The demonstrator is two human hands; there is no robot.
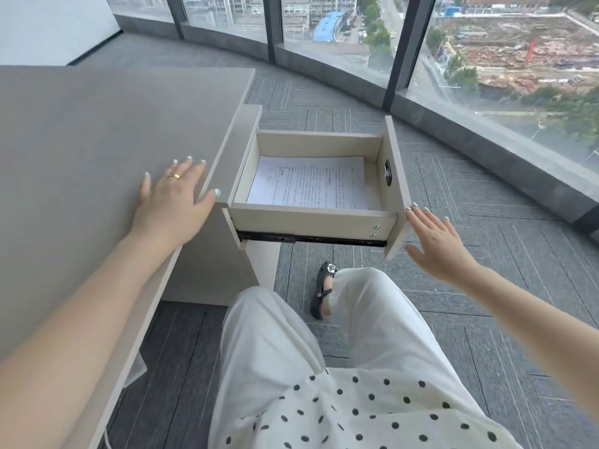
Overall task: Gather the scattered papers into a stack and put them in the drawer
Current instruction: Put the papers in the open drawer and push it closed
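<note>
The drawer (311, 219) of the grey desk (97, 131) is pulled out to the right. A stack of white printed papers (308, 186) lies flat on its bottom. My left hand (171, 202) rests flat on the desk top near its right edge, fingers spread, holding nothing. My right hand (437, 241) is open, fingers extended, right beside the outer face of the drawer front (397, 176); whether the fingertips touch the panel is not clear.
Grey carpet tiles (486, 286) cover the floor around the desk. A curved wall of floor-to-ceiling windows (453, 59) with dark frames runs behind and to the right. My legs in white trousers and a black shoe (322, 293) are below the drawer.
</note>
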